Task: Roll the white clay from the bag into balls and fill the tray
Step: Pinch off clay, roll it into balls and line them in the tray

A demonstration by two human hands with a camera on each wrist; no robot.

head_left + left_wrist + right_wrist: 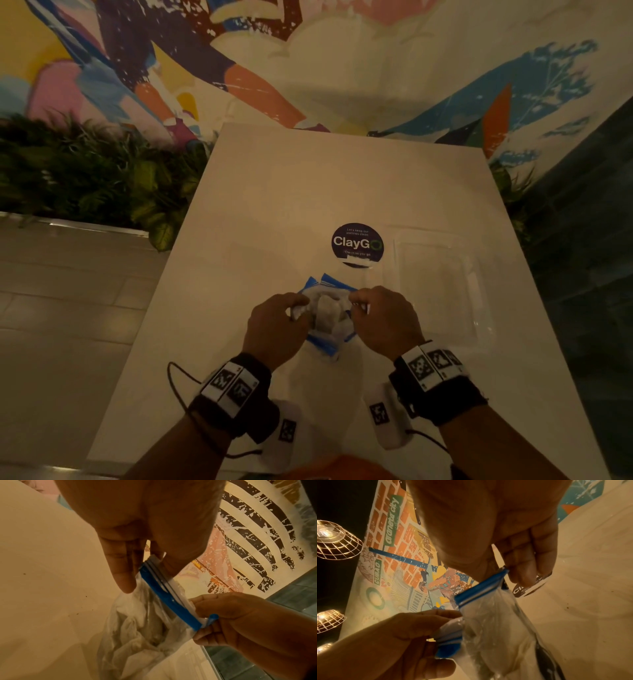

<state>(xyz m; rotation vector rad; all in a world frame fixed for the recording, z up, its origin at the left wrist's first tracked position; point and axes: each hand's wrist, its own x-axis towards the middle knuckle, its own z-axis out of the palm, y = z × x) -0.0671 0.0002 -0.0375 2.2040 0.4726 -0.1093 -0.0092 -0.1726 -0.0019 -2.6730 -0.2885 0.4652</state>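
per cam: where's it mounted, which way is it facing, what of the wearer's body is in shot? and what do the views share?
Head: on the head, looking forward and down at the table; both forearms, left hand and right hand show.
Left wrist: along the left hand toward the bag; right hand fingers too.
Right wrist: along the right hand; left hand at lower left.
Shared: all three show both hands pinching the bag's blue zip strip.
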